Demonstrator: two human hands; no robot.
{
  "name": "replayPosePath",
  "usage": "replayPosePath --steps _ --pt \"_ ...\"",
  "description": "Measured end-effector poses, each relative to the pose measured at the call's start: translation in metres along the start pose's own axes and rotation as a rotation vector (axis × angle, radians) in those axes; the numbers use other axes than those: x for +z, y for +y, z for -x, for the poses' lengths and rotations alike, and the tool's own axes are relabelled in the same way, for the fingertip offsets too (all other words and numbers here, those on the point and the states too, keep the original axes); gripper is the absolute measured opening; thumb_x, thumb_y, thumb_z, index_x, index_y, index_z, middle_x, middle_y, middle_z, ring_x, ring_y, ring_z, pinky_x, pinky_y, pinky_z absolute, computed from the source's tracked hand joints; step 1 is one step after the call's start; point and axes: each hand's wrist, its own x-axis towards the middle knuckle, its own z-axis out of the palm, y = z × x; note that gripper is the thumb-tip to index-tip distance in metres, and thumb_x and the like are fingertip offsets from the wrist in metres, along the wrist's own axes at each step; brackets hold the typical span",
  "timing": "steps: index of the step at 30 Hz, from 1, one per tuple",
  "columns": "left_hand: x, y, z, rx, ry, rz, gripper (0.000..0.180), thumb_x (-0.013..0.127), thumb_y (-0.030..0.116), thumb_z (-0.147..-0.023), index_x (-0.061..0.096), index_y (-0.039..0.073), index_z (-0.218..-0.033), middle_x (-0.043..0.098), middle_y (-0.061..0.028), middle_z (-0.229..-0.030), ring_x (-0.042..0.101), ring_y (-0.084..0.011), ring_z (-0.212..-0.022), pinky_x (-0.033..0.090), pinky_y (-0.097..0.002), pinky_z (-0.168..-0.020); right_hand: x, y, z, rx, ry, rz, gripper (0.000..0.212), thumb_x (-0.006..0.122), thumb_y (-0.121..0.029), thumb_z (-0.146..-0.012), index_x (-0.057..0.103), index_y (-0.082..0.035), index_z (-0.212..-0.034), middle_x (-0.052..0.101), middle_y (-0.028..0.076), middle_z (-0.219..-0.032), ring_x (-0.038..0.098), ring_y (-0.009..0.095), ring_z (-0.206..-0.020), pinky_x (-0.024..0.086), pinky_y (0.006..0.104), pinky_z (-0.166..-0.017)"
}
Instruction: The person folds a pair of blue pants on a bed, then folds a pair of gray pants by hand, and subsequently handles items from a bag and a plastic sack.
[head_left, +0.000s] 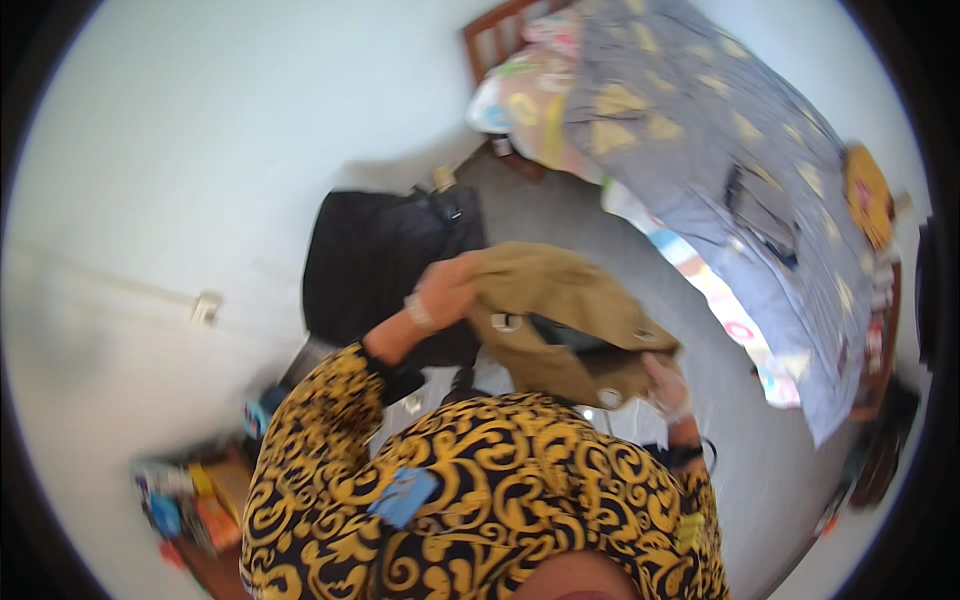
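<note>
A khaki cloth bag [555, 275] with metal eyelets is held up in front of my body. Its mouth gapes a little, and a dark inside shows through the gap. My left hand [447, 291] grips the bag at its upper left end, with the fingers partly hidden by the cloth. At the lower right end, my right hand [667, 389] is closed on the bag's edge and slightly blurred.
Just left of the bag is a large black fabric item [365, 265] by the wall. A bed [700, 130] with a grey patterned cover fills the upper right, bearing a folded grey cloth [762, 212]. Colourful packages [205, 500] lie at lower left. Grey floor [650, 285] shows between.
</note>
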Motion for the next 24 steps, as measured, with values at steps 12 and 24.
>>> replayPosePath --steps 12,24 --pt "0.154 -0.008 -0.025 -0.129 -0.417 0.062 0.018 0.045 0.013 -0.072 0.052 0.002 -0.084 0.057 -0.0174 -0.074 0.056 -0.0329 -0.067 0.044 -0.0382 -0.06 -0.089 -0.071 0.075 0.023 0.405 -0.325 0.037 0.049 -0.034 -0.085 0.048 -0.004 -0.106 0.059 0.003 -0.085 0.05 0.006 -0.049 0.03 0.0156 -0.033" --pt "0.149 0.019 -0.192 -0.138 -0.654 0.296 0.026 0.044 0.018 -0.08 0.053 0.006 -0.101 0.059 -0.0086 -0.071 0.056 -0.0152 -0.05 0.046 -0.027 -0.046 -0.13 -0.172 0.013 -0.126 0.688 -0.256 0.034 0.051 -0.035 -0.083 0.052 -0.005 -0.099 0.056 0.0 -0.072 0.043 0.005 -0.044 0.025 0.0182 -0.034"
